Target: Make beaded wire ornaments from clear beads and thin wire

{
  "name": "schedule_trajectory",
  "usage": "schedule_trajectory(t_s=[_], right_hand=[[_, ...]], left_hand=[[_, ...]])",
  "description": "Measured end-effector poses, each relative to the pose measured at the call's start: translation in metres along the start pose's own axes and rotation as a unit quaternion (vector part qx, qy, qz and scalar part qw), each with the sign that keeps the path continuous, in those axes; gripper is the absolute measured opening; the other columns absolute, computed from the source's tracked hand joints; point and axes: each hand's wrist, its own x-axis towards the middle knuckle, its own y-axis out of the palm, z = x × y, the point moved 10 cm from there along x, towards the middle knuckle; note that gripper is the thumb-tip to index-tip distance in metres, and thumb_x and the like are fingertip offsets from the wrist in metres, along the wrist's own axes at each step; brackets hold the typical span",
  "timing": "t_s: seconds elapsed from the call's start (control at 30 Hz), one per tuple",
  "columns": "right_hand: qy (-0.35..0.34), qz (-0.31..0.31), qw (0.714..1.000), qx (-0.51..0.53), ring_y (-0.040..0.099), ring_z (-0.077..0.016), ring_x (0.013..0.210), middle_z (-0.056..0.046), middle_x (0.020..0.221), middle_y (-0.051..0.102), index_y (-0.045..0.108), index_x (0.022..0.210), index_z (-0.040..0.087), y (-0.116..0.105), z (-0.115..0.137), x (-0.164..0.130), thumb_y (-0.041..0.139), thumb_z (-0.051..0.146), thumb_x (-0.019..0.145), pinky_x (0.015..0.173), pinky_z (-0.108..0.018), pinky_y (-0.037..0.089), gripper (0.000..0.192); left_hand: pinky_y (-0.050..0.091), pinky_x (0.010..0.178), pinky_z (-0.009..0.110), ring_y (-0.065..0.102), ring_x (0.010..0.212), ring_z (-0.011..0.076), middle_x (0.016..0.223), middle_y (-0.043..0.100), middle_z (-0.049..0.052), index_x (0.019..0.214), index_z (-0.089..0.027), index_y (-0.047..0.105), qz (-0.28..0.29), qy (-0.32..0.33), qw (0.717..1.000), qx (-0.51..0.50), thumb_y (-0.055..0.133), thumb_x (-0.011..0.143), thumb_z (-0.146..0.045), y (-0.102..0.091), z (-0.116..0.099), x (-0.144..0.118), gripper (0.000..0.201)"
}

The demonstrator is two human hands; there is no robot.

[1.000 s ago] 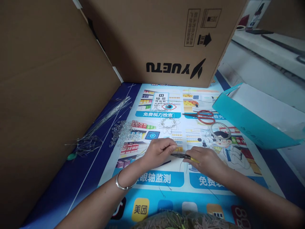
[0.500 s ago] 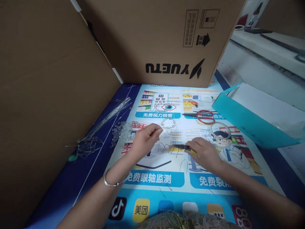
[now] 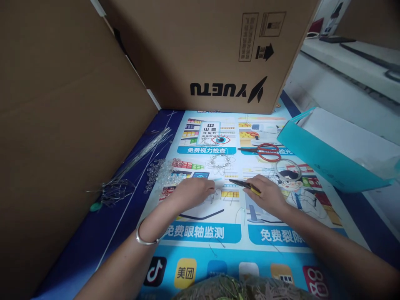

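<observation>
Right hand [image 3: 265, 193] grasps dark-nosed, yellow-handled pliers [image 3: 240, 183] just right of the frame's centre, nose pointing left

Left hand [image 3: 195, 192], below and left of centre, has its fingers drawn in toward the thumb; whether they pinch anything I cannot tell, and the pliers' tip stands apart from them. Above the gap between the hands lies a ring of clear beads [image 3: 228, 160] with loops of thin wire about it, while loose clear beads [image 3: 161, 173] spread left of centre, near the left hand. A bundle of thin wires [image 3: 145, 149] slants across the left of the frame; red-handled scissors [image 3: 269, 153] and a pale hoop [image 3: 289, 181] lie right of centre, with an open teal box [image 3: 325, 156] farther right
</observation>
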Motion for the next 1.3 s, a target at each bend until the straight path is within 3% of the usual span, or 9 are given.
schedule_trajectory(t_s=[0.13, 0.23, 0.43, 0.57, 0.7, 1.0, 1.3], right_hand=[[-0.009, -0.005, 1.000, 0.013, 0.055, -0.0185, 0.087, -0.006, 0.094, 0.060, 0.059, 0.103, 0.021, -0.002, 0.001, 0.001, 0.048, 0.038, 0.084, 0.075, -0.031, 0.045, 0.027], [-0.008, -0.006, 1.000, 0.019, 0.055, -0.0187, 0.088, -0.006, 0.093, 0.060, 0.059, 0.102, 0.021, -0.002, 0.001, 0.001, 0.048, 0.038, 0.083, 0.075, -0.031, 0.045, 0.027], [-0.002, 0.000, 1.000, 0.026, 0.055, -0.0181, 0.089, -0.005, 0.093, 0.060, 0.059, 0.104, 0.021, -0.001, 0.001, 0.001, 0.049, 0.037, 0.083, 0.076, -0.030, 0.044, 0.027], [-0.006, -0.005, 1.000, 0.021, 0.056, -0.0182, 0.087, -0.005, 0.092, 0.061, 0.059, 0.104, 0.021, -0.002, 0.002, 0.001, 0.049, 0.036, 0.083, 0.074, -0.030, 0.045, 0.027], [-0.007, -0.009, 1.000, 0.017, 0.056, -0.0182, 0.086, -0.005, 0.092, 0.061, 0.059, 0.104, 0.021, -0.001, 0.000, 0.000, 0.050, 0.036, 0.082, 0.073, -0.030, 0.045, 0.028], [-0.006, 0.001, 1.000, 0.026, 0.055, -0.0182, 0.086, -0.005, 0.092, 0.060, 0.059, 0.101, 0.022, 0.003, -0.002, 0.001, 0.050, 0.035, 0.081, 0.074, -0.030, 0.044, 0.025], [-0.004, 0.016, 1.000, 0.026, 0.055, -0.0181, 0.087, -0.005, 0.092, 0.059, 0.059, 0.102, 0.021, 0.004, -0.002, 0.001, 0.049, 0.037, 0.082, 0.075, -0.030, 0.044, 0.027]], left_hand=[[0.038, 0.060, 0.028, 0.058, 0.074, 0.0221, 0.082, 0.064, 0.008, 0.085, -0.019, 0.062, -0.029, -0.031, 0.998, 0.052, 0.041, 0.085, -0.034, -0.011, -0.006, -0.005, 0.025], [0.041, 0.063, 0.028, 0.057, 0.078, 0.0214, 0.083, 0.062, 0.009, 0.084, -0.017, 0.060, -0.050, -0.018, 0.998, 0.045, 0.042, 0.085, -0.031, -0.012, -0.030, -0.009, 0.022], [0.045, 0.067, 0.030, 0.057, 0.084, 0.0220, 0.089, 0.060, 0.007, 0.094, -0.018, 0.056, -0.011, 0.060, 0.998, -0.004, 0.050, 0.082, -0.033, 0.020, -0.093, -0.012, 0.020], [0.048, 0.067, 0.033, 0.056, 0.087, 0.0235, 0.094, 0.058, 0.009, 0.101, -0.017, 0.052, -0.008, 0.032, 0.999, 0.029, 0.051, 0.082, -0.031, 0.033, -0.098, -0.008, 0.024], [0.048, 0.063, 0.032, 0.057, 0.083, 0.0229, 0.092, 0.057, 0.010, 0.101, -0.016, 0.051, 0.007, 0.041, 0.997, 0.066, 0.044, 0.084, -0.016, 0.039, -0.101, -0.008, 0.018], [0.046, 0.051, 0.032, 0.057, 0.070, 0.0238, 0.082, 0.056, 0.012, 0.092, -0.011, 0.051, 0.017, 0.079, 0.985, 0.154, 0.042, 0.076, -0.003, 0.044, -0.111, -0.018, 0.020], [0.045, 0.051, 0.033, 0.056, 0.070, 0.0245, 0.083, 0.056, 0.012, 0.092, -0.011, 0.048, -0.002, 0.095, 0.986, 0.140, 0.040, 0.075, -0.002, 0.039, -0.116, -0.019, 0.021]])
